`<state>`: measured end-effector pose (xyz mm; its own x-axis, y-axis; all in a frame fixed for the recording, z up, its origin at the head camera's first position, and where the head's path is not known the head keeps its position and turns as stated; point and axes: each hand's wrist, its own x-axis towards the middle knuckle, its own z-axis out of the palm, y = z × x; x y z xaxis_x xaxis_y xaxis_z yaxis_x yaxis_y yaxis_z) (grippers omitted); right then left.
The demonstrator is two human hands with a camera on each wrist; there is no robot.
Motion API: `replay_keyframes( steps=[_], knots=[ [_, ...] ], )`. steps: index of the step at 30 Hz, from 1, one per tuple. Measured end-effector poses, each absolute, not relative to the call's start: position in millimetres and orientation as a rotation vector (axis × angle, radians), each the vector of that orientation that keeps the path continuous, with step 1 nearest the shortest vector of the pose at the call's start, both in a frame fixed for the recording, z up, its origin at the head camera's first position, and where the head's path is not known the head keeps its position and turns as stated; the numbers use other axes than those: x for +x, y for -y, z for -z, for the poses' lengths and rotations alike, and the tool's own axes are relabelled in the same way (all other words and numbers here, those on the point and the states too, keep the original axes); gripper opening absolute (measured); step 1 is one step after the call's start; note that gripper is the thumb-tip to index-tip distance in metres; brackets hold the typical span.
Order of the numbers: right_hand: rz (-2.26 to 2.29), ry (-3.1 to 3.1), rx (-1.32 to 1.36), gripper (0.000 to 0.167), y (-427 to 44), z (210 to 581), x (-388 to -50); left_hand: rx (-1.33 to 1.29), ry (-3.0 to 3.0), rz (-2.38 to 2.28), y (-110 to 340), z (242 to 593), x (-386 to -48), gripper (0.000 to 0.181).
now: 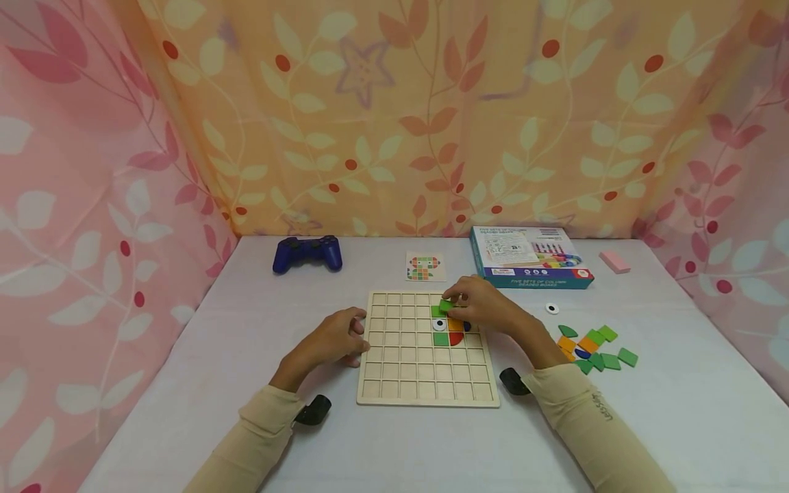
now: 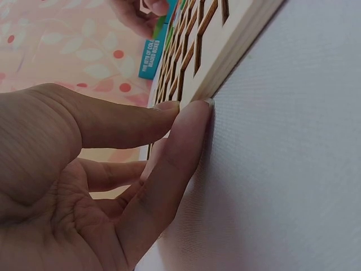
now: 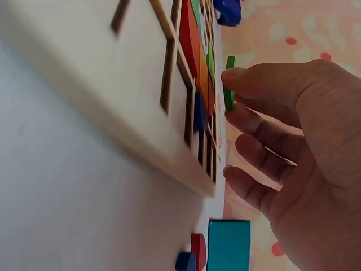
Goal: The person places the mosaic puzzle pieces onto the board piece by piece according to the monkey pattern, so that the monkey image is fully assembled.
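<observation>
Tile [image 1: 446,306], flat, square and green, is hovering just above the pale wooden gridded board [image 1: 391,373], over its upper right part. Judging by its thin, crisp shape, it is likely feeling light, stiff and slightly slippery, hardly fragile, with opposite edges offering the surest hold. The right hand [image 1: 483,302] is pinching it between thumb and forefinger, the other fingers curving free. The left hand [image 1: 333,335] is resting loosely bent, its parted thumb and forefinger touching the board's left edge.
</observation>
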<state>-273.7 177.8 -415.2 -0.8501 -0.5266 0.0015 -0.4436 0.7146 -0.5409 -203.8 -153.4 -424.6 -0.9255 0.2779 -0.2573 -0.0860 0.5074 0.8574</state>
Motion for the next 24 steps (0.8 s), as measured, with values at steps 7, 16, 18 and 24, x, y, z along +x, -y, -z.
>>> replay_keyframes(
  steps=[7, 16, 18, 24],
  knots=[
    [0.822, -2.734, -0.788, 0.03, -163, 416, -276, 0.149, -2.384, -1.392, 153, 423, -203, 0.065],
    [0.802, -2.735, -0.866, 0.029, -145, 416, -275, 0.162, -2.374, -1.395, 155, 423, -202, 0.065],
    [0.801, -2.737, -0.878, 0.028, -142, 416, -275, 0.155, -2.375, -1.398, 155, 422, -202, 0.065],
    [0.763, -2.749, -0.856, 0.032, -135, 417, -275, 0.139, -2.382, -1.404, 154, 425, -203, 0.065]
  ],
)
